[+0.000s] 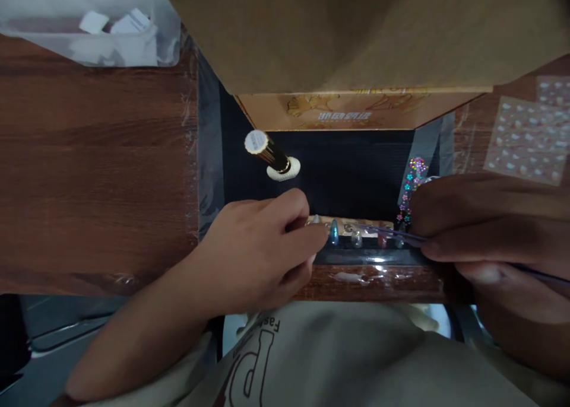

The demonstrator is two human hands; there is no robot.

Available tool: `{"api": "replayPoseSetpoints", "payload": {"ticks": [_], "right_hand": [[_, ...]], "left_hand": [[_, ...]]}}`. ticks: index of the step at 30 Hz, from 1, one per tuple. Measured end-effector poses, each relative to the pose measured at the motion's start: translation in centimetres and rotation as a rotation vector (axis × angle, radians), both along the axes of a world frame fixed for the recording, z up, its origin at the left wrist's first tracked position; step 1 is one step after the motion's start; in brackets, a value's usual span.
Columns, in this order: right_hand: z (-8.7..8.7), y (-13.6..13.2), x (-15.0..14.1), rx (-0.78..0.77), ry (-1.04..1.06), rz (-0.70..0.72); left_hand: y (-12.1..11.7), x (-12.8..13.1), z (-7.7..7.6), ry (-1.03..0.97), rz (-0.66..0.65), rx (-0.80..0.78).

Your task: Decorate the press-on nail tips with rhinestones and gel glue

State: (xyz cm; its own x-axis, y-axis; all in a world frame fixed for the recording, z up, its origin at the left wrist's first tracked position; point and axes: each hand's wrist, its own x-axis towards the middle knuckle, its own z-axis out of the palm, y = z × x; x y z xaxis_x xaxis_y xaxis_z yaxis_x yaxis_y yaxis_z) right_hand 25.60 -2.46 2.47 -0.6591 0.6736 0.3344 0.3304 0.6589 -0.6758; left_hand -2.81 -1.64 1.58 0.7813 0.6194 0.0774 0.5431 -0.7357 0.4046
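Observation:
My right hand (pixel 494 241) is closed around slim, dark purplish tweezers (pixel 414 237). Their points reach left over a pale strip (pixel 387 224) near the front edge of the dark mat. Along this strip stand several false nails, among them a blue glittery one (pixel 333 232), a clear one (pixel 357 239) and a reddish one (pixel 382 240). At the strip's left end is my left hand (pixel 267 247), its fingers curled and pressed together; whatever they grip is hidden. Beside the right hand lie colourful flower-shaped gems (pixel 405 196), partly covered by it.
A black and gold bottle (pixel 272 153) stands on a small white pad (pixel 294 168) upon the dark mat (pixel 347 169). A large cardboard box (pixel 356 33) rises behind. Upper left is a translucent bin (pixel 164 45) with white pieces; at right lie patterned sticker sheets (pixel 525 140).

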Motion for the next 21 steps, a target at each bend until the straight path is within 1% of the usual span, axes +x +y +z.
{"api": "replayPoseSetpoints", "payload": {"ticks": [2,6,10,15,21], "right_hand": [[0.14,0.12,-0.05,0.030,-0.003,0.008],[0.32,0.52,-0.32,0.014,-0.015,0.021],[0.30,0.67,-0.38,0.010,0.015,0.051],[0.22,0.64,-0.29,-0.003,0.012,0.042],[0.01,0.58,-0.15,0.015,-0.008,0.025]], "left_hand": [[0.03,0.08,-0.06,-0.002,-0.007,0.010],[0.06,0.17,-0.08,0.020,-0.008,-0.005],[0.13,0.23,-0.09,0.048,-0.002,-0.001],[0.18,0.23,-0.13,0.069,-0.001,0.006],[0.06,0.27,-0.24,0.043,0.015,-0.004]]}}
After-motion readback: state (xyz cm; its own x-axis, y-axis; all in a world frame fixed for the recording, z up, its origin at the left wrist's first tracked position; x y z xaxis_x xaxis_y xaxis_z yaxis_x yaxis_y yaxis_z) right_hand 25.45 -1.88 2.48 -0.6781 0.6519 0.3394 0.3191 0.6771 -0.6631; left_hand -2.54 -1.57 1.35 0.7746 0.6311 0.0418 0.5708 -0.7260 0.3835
